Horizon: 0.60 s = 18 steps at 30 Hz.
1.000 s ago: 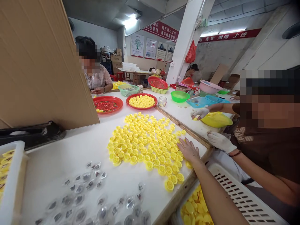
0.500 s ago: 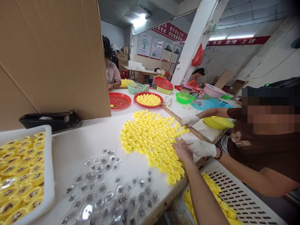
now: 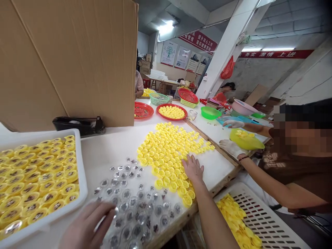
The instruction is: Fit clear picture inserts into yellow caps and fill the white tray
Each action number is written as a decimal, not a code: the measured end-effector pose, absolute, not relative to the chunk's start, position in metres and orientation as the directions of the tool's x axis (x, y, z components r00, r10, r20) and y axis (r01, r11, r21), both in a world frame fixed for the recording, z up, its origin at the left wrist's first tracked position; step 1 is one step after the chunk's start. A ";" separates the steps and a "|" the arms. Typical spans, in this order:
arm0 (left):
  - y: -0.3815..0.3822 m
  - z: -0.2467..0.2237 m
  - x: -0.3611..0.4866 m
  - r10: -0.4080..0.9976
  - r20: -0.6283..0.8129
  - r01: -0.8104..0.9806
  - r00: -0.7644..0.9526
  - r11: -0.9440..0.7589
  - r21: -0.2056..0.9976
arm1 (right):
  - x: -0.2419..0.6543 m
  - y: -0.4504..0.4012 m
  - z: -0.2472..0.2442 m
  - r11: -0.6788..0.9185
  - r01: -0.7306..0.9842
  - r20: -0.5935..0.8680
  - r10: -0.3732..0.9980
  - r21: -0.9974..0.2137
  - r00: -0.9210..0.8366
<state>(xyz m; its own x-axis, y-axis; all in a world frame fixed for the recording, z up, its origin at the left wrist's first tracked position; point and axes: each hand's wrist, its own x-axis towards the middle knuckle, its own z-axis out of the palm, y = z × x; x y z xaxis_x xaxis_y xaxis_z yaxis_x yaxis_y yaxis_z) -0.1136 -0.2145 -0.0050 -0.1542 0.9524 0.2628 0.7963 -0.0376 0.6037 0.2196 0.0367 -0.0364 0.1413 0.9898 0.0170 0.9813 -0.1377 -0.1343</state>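
i had the right hand (image 3: pixel 192 168) laid against the right-hand edge of the loose yellow cups (image 3: pixel 166 155), palm down and fingers spread, on the white bench (image 3: pixel 220 169). the left hand (image 3: pixel 86 224) hung by the near left edge of the clear domes (image 3: pixel 126 194), fingers loosely bent; it was blurred on my feed, so i couldn't tell whether it pinched one.

to my mind, the right hand did best flat and low, with light, even pressure, so the cups would slide as one layer rather than tip or ride over each other. the left wanted a soft fingertip touch, since the domes looked easy to scatter.

left of the domes stood a white tray (image 3: pixel 82 169) of yellow cups bearing dark pictures, with a black tape dispenser (image 3: pixel 79 126) and an upright cardboard sheet (image 3: pixel 77 62) behind it. to the right, a co-worker's gloved hands (image 3: pixel 231 147) were near a yellow bowl (image 3: pixel 249 143).

half a second earlier, the left hand was out of my view and those gloves were in by the loose cups, one right beside my right hand. by this moment they had drawn back, yellow pieces showed in the bowl, and more of the tray had come into view.
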 end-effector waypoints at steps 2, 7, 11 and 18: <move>-0.164 0.019 -0.087 0.959 0.278 0.853 0.048 -0.184 0.489 | 0.211 0.034 -0.038 -0.125 0.984 0.008 0.992 -0.125 0.127; -0.046 0.045 -0.006 0.938 0.119 0.907 0.326 -0.346 0.240 | 0.200 0.029 -0.039 -0.083 0.989 0.022 0.996 -0.119 0.086; 0.001 0.023 0.031 0.920 0.035 0.906 0.390 -0.390 0.164 | 0.201 0.026 -0.040 -0.050 0.990 0.058 0.997 -0.131 0.058; 0.024 0.005 0.048 0.901 -0.078 0.904 0.426 -0.422 0.063 | 0.205 0.027 -0.043 -0.023 0.987 0.082 0.996 -0.160 0.037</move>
<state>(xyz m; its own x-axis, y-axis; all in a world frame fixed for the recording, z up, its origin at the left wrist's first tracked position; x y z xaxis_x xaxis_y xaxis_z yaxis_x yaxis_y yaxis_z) 0.0485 0.0239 0.0049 0.4261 0.9013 -0.0780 0.9044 -0.4220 0.0634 0.2048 0.0265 -0.0431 0.0368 0.9959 0.0824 0.9868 -0.0232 -0.1604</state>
